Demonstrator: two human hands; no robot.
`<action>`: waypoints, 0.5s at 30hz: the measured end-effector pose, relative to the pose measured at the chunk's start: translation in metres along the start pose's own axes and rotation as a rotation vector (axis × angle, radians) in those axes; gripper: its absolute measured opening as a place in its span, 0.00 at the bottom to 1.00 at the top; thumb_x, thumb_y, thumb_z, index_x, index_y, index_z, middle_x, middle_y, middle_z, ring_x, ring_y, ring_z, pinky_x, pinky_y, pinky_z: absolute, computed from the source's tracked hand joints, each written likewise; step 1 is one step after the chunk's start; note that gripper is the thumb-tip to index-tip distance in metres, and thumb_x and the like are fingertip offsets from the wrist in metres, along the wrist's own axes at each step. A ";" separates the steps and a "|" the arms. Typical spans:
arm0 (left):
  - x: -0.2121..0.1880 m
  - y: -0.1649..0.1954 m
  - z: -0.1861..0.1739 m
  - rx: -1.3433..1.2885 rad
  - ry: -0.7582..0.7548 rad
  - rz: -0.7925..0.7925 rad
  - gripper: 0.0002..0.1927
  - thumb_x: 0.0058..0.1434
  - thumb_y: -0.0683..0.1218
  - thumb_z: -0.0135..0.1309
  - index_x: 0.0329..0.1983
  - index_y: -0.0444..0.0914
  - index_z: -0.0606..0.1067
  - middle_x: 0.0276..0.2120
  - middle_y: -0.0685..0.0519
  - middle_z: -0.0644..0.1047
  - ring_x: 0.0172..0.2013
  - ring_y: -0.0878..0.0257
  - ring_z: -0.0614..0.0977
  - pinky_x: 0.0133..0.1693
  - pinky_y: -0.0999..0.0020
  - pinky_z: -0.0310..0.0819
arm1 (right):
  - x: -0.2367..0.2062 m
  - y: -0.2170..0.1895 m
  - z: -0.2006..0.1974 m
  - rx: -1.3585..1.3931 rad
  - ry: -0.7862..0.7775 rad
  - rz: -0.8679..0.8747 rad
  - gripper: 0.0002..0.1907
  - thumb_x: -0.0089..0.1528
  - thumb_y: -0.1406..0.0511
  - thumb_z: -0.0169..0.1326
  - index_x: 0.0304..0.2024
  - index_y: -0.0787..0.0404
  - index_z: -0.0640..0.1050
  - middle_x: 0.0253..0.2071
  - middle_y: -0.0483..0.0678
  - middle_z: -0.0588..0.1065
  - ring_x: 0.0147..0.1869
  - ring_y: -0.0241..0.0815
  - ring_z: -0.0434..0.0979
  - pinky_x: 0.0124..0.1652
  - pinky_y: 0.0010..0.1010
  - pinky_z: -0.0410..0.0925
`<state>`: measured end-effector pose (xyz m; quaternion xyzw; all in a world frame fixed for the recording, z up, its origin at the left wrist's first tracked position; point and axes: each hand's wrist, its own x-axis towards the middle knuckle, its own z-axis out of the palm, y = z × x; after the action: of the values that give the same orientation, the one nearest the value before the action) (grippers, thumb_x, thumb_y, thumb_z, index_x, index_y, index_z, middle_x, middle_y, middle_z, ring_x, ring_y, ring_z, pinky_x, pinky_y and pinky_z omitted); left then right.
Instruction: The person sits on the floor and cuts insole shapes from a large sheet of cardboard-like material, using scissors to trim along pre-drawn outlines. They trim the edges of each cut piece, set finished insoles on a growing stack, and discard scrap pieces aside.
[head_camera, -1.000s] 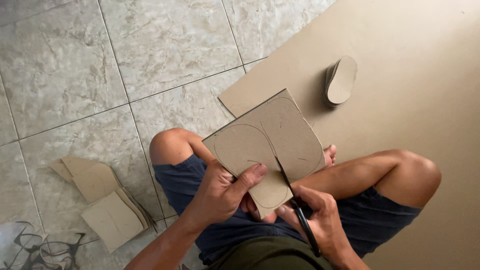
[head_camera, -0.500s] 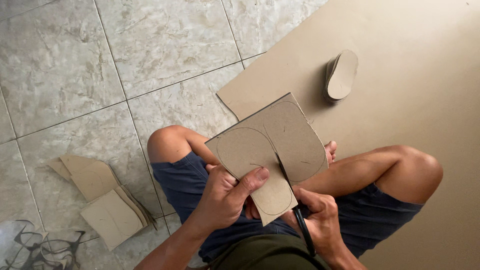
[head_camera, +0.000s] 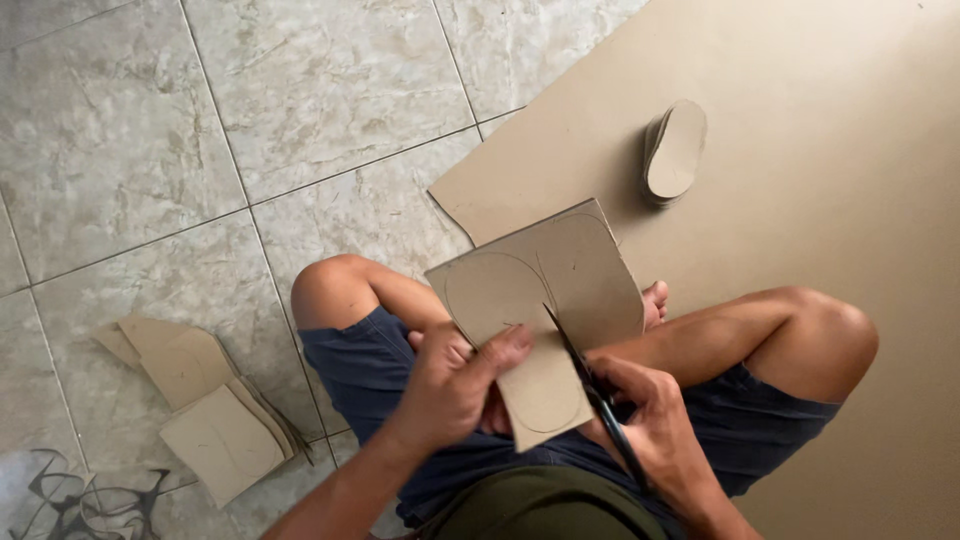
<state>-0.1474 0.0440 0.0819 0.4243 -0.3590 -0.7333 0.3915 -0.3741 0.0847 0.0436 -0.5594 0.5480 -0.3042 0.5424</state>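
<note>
One head-worn camera looks steeply down, close above the lap and floor (head_camera: 150, 130).

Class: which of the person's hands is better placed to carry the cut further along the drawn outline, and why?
Probably the right hand: it holds the scissors at the cardboard piece. The left hand pinches that piece.
</note>
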 end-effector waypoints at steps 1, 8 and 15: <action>0.001 -0.003 0.006 -0.032 0.055 0.033 0.13 0.70 0.45 0.53 0.33 0.31 0.79 0.20 0.54 0.77 0.16 0.71 0.73 0.17 0.74 0.63 | 0.000 -0.001 0.003 0.061 0.007 -0.015 0.21 0.51 0.65 0.63 0.45 0.70 0.80 0.31 0.46 0.78 0.34 0.31 0.75 0.34 0.25 0.71; -0.008 0.011 0.001 0.270 0.154 0.100 0.12 0.67 0.47 0.55 0.31 0.34 0.77 0.19 0.59 0.76 0.20 0.73 0.76 0.22 0.74 0.68 | -0.001 -0.009 0.012 0.128 0.033 -0.029 0.18 0.54 0.64 0.63 0.41 0.71 0.81 0.30 0.48 0.81 0.34 0.32 0.78 0.36 0.26 0.71; -0.006 0.016 0.006 0.326 0.177 0.256 0.16 0.69 0.48 0.53 0.27 0.35 0.77 0.18 0.62 0.73 0.22 0.76 0.71 0.23 0.75 0.64 | -0.006 -0.004 0.013 -0.013 0.102 -0.111 0.16 0.52 0.61 0.62 0.34 0.69 0.81 0.22 0.46 0.79 0.26 0.32 0.79 0.29 0.24 0.70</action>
<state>-0.1462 0.0436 0.1000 0.4955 -0.4880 -0.5698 0.4378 -0.3623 0.0929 0.0463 -0.5762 0.5449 -0.3584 0.4926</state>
